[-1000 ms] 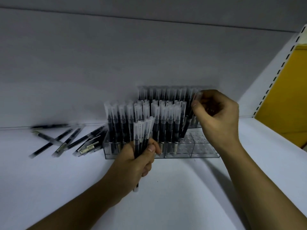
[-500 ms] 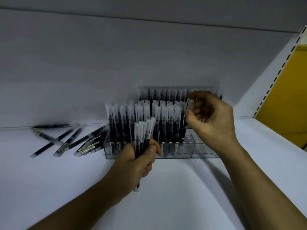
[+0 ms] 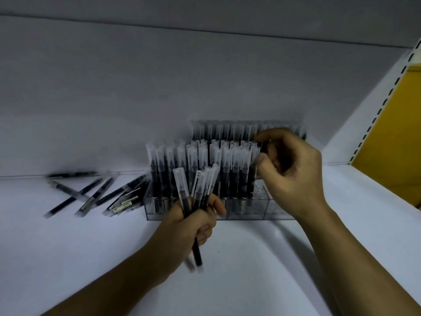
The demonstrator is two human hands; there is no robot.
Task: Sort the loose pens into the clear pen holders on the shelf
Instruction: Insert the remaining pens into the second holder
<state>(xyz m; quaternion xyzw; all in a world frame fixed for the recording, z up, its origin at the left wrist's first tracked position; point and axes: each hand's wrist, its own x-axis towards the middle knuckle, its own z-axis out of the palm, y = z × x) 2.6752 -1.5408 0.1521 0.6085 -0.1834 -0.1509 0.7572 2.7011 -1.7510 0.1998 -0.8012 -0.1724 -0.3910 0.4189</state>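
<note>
A clear pen holder (image 3: 248, 215) stands on the white shelf (image 3: 250, 258), its left and middle slots filled with upright capped black pens (image 3: 193, 160). A second row of pens (image 3: 227, 131) stands behind it against the back wall. My left hand (image 3: 193, 224) grips a fanned bundle of several pens (image 3: 200, 185) just in front of the holder. My right hand (image 3: 291, 176) has its fingers curled at the right end of the front row, pinching the top of a pen (image 3: 253, 174) that stands in a slot there. Loose pens (image 3: 91, 197) lie scattered to the holder's left.
The holder's right slots (image 3: 264, 190) show open holes, partly hidden by my right hand. A slotted white upright (image 3: 376, 115) and a yellow panel (image 3: 391, 144) close off the shelf on the right. The grey back wall (image 3: 136, 87) rises behind.
My right hand has moved left and down with a pen to the right end of the front row. The bundle in my left hand has fanned out, one pen leaning left.
</note>
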